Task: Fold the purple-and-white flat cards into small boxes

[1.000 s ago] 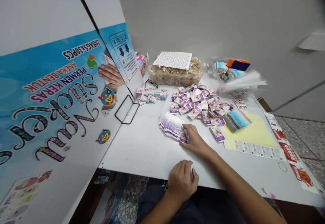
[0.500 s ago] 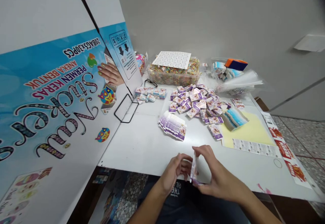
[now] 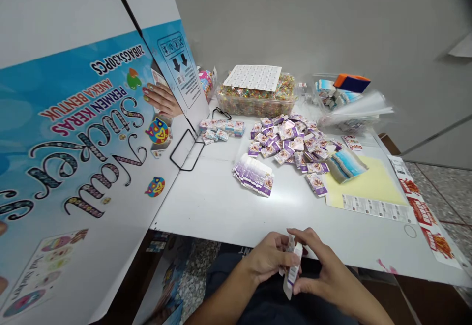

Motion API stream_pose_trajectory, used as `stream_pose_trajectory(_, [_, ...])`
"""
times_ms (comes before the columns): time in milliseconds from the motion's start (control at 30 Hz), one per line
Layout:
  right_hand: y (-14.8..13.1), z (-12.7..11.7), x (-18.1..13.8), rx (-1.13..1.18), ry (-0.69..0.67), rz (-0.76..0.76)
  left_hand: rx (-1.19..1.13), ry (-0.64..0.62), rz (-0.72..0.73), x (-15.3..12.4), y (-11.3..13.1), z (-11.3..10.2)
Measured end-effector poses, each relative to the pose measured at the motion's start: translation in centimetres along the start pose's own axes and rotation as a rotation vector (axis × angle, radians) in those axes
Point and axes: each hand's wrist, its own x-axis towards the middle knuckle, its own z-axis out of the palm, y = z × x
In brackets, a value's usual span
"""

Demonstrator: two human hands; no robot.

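Just past the table's near edge, above my lap, I hold a small white and purple carton (image 3: 293,272) with its end flaps sticking out. My left hand (image 3: 268,260) is closed round its left side, thumb on the front. On the other side, my right hand (image 3: 320,265) has its index finger by the top end and its thumb against the lower end. Ahead on the table lies a fanned stack of flat purple and white cartons (image 3: 252,175). Behind it spreads a heap of small purple and white boxes (image 3: 285,140).
A large printed cardboard box (image 3: 110,133) walls off the left. Behind are a clear tub of colourful wrapped pieces (image 3: 254,103), a card sheet (image 3: 254,77) and a bin with plastic bags (image 3: 357,111). Yellow paper (image 3: 372,182) lies right, under a blue-brown bundle (image 3: 346,165).
My left hand has come up to the carton and taken hold of it. The carton has turned and been squared open from a thin, flat-looking shape. The view has shifted slightly.
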Motion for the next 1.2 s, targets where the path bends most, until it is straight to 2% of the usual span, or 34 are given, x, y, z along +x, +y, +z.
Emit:
stream_pose_trajectory(67, [0.1, 0.2, -0.2, 0.053, -0.001, -0.001, -0.007, 0.021, 0.005, 0.1, -0.5, 0.0])
stream_pose_trajectory(167, [-0.1, 0.2, -0.5, 0.118, -0.008, -0.041, -0.004, -0.017, 0.065, 0.1, -1.0, 0.4])
stream_pose_trajectory(267, [-0.1, 0.2, -0.6, 0.093, 0.081, -0.159, 0.124, -0.018, 0.184, -0.2, -1.0, 1.4])
stream_pose_trajectory(367, [-0.3, 0.5, -0.4, -0.118, 0.159, -0.317, 0.379, 0.144, 0.327, -0.8, -0.6, 2.4])
stream_pose_trajectory(433, [-0.7, 1.0, 0.0, -0.335, 0.16, -0.379, 0.441, 0.223, 0.372, -1.0, -0.5, 2.7])
stream_pose_trajectory(533, [-1.4, 2.1, 0.6, -0.592, 0.121, -0.435, 0.332, 0.22, 0.336, -1.1, -1.2, 2.6])
stream_pose_trajectory(600, [-1.7, 2.8, 0.8, -0.671, 0.098, -0.468, 0.23, 0.255, 0.318, -1.0, -1.8, 2.3])
stream_pose_trajectory(667, [-1.7, 3.3, 0.8, -0.699, 0.151, -0.491, 0.137, 0.379, 0.35, -1.0, -2.3, 2.0])
stream_pose_trajectory(733, [-1.3, 3.5, 0.5, -0.683, 0.283, -0.496, 0.024, 0.477, 0.373, -1.0, -2.5, 1.8])
stream_pose_trajectory(767, [-1.0, 3.4, 0.3, -0.655, 0.344, -0.485, -0.023, 0.476, 0.372, -1.0, -2.4, 1.8])
stream_pose_trajectory(833, [-0.4, 3.3, 0.0, -0.575, 0.383, -0.426, -0.088, 0.375, 0.347, -1.1, -2.2, 1.5])
stream_pose_trajectory(900, [0.2, 3.3, -0.1, -0.475, 0.341, -0.375, -0.117, 0.248, 0.32, -1.0, -1.9, 1.1])
stream_pose_trajectory(1067, [1.1, 3.6, -0.1, -0.295, 0.31, -0.335, -0.12, 0.075, 0.26, -0.8, -1.6, -0.3])
stream_pose_trajectory(1133, [1.5, 4.0, -0.3, -0.299, 0.301, -0.349, -0.097, -0.006, 0.233, -0.8, -1.1, -0.4])
stream_pose_trajectory(1200, [1.9, 4.5, -0.6, -0.365, 0.342, -0.446, -0.078, -0.052, 0.206, -0.9, -0.5, -0.3])
